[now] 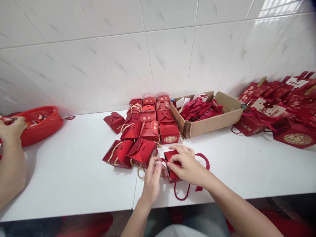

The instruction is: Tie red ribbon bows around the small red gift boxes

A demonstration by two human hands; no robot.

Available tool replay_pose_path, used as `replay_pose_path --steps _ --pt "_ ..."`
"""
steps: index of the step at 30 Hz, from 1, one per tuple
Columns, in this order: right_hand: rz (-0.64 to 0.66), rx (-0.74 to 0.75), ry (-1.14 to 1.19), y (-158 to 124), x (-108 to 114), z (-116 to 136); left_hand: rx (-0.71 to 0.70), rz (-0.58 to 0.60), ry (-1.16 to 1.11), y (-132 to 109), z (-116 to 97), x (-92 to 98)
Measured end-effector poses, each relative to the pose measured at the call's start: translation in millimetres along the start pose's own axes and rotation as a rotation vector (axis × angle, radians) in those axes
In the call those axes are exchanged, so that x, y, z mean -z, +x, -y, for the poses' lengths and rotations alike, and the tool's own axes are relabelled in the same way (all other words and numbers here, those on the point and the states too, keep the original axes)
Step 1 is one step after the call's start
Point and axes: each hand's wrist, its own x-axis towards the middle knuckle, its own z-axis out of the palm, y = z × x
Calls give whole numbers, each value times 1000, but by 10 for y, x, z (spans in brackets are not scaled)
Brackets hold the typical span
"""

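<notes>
A small red gift box (174, 179) stands near the table's front edge, between my two hands. Its dark red cord handle (182, 198) hangs toward me, and a red ribbon (206, 161) curls out on its right. My left hand (153, 179) grips the box's left side with bent fingers, partly hiding it. From above, my right hand (186, 162) has its thumb and forefinger on the top flap, other fingers over the far edge. Just left of my hands sits a closed red box (142, 149) with a twine handle.
Several closed red boxes (148, 126) are grouped near the wall. A cardboard box (212, 126) holds red ribbons and cards. Ribboned red boxes (293, 131) stand at right. At far left, another person's hand (12, 128) is over a red basin (53, 121).
</notes>
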Motion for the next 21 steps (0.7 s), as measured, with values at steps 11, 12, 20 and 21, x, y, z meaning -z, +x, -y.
replay_pose_path --steps 11,12,20,21 --pt "-127 82 71 -38 -2 -38 47 16 2 182 -191 18" --pt "-207 83 103 -61 27 -51 28 1 -11 176 -215 35" --pt "-355 -351 935 -626 54 -571 -150 -8 -183 135 -624 209" --pt "-288 -411 1078 -692 -15 -642 -167 3 -206 143 -686 220"
